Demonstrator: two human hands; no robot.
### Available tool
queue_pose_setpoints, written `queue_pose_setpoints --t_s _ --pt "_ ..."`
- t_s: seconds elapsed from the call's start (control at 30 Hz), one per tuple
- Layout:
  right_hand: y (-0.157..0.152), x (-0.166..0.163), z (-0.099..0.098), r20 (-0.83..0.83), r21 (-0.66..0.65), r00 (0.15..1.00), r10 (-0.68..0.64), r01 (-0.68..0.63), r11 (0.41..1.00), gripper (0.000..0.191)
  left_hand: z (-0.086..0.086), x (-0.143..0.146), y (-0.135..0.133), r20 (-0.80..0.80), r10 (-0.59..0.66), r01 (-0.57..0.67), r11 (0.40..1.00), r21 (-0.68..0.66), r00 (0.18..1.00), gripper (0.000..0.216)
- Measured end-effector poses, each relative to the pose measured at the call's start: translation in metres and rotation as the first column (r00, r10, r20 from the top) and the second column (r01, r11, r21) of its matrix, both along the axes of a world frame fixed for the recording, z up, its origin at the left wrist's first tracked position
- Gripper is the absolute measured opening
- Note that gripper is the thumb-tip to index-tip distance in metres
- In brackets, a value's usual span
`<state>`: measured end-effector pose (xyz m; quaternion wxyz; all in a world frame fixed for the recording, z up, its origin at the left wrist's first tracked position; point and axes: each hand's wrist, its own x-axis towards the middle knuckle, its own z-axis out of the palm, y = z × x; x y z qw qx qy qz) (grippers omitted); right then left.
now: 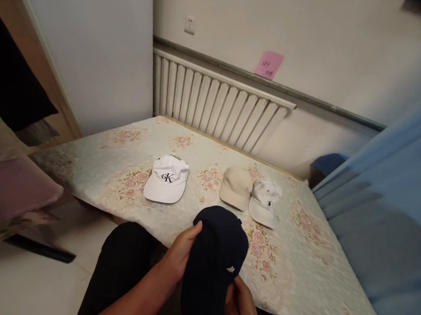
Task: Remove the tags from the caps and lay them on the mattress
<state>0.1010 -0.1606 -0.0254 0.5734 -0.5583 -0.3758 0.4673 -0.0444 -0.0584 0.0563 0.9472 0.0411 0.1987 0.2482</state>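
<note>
A dark navy baseball cap (215, 242) with a small white emblem is held up over the near edge of the table, its brim toward me. My left hand (185, 247) grips its left side, thumb on the outside and the other fingers hidden behind or inside the cap. Under the right side of the brim, my right hand (239, 303) is closed on the cap, partly covered by it. Beyond lie a white cap (167, 179) with black letters, a beige cap (235, 187) and another white cap (265, 201) with a small dark logo, the last two side by side.
The caps lie on a table (302, 261) with a flowered cloth. Behind it are a white radiator (206, 96) and a pink note (269, 64) on the wall. A blue curtain (388, 203) hangs along the right side. Dark clothing (9, 70) hangs at the left.
</note>
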Motion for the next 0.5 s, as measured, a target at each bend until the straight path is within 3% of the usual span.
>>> queue_pose_setpoints --t_s 0.17,0.4,0.5 --pt "0.001 0.008 0.003 0.37 0.222 0.921 -0.123 0.041 0.974 0.044 -0.005 -0.001 0.001 0.04 -0.016 0.015 1.0 0.025 0.999 0.052" --pt "-0.014 0.007 0.03 0.497 0.167 0.859 -0.119 0.04 0.985 0.037 -0.006 -0.001 0.001 0.046 -0.062 0.061 0.998 0.009 0.997 0.054" --pt "-0.014 0.004 0.038 0.559 0.237 0.807 -0.192 0.066 0.969 0.036 -0.008 -0.002 0.002 0.074 -0.076 0.075 0.997 0.02 0.994 0.055"
